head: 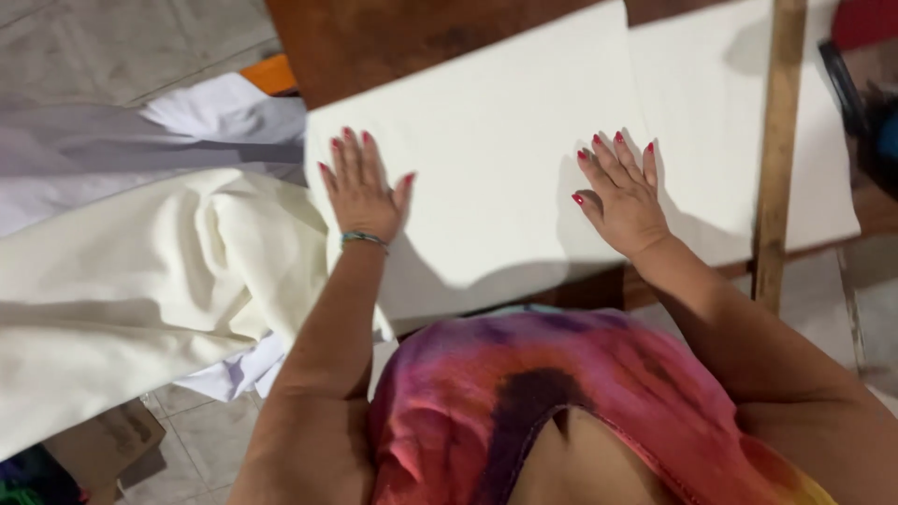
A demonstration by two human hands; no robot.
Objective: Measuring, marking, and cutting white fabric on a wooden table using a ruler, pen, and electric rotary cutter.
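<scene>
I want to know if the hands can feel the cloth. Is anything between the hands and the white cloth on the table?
Nothing visible is in between. The left hand and the right hand both lie flat, palms down and fingers spread, right on the white cloth. The wooden stick lies off to the right, apart from both hands.

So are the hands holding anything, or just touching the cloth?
Nothing is held. The left hand and the right hand both lie flat, fingers spread, pressing on the white cloth spread over the table.
</scene>
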